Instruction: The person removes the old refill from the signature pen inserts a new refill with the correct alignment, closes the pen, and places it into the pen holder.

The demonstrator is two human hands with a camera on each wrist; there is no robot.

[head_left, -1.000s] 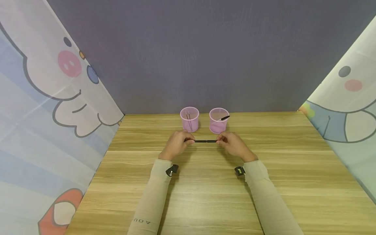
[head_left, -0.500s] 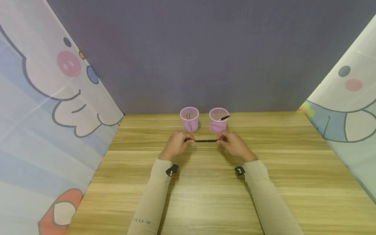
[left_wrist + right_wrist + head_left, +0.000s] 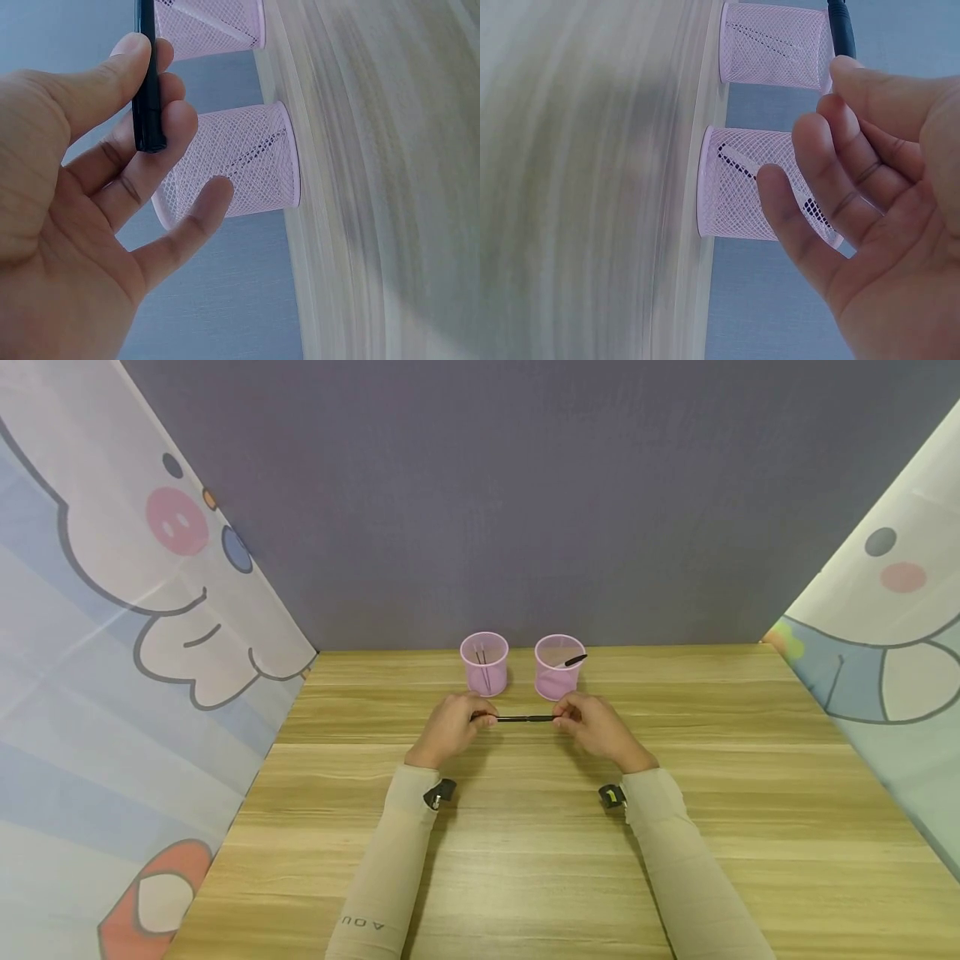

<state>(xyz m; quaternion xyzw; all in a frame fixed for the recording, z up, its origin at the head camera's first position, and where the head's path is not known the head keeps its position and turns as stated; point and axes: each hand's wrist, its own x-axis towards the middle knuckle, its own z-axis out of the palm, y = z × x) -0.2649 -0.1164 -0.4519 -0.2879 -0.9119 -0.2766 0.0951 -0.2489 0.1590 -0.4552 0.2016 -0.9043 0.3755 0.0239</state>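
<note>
A slim black pen (image 3: 523, 718) lies level between my two hands, in front of two pink mesh cups. My left hand (image 3: 452, 727) pinches one end; in the left wrist view the blunt dark end of the pen (image 3: 148, 105) sits between thumb and fingers, with the little finger spread away. At the other end my right hand (image 3: 596, 731) pinches the pen with thumb and fingertips. There, the right wrist view shows a ribbed stretch on the pen (image 3: 841, 30) just beyond the thumb; its very tip is hidden by the fingers.
The left mesh cup (image 3: 474, 680) holds two thin dark sticks. In the right mesh cup (image 3: 549, 685) leans a pen with a black end (image 3: 576, 660) above the rim. Behind the wooden table (image 3: 525, 860) rises a grey panel (image 3: 525, 510). Cartoon-printed cloths hang at both sides.
</note>
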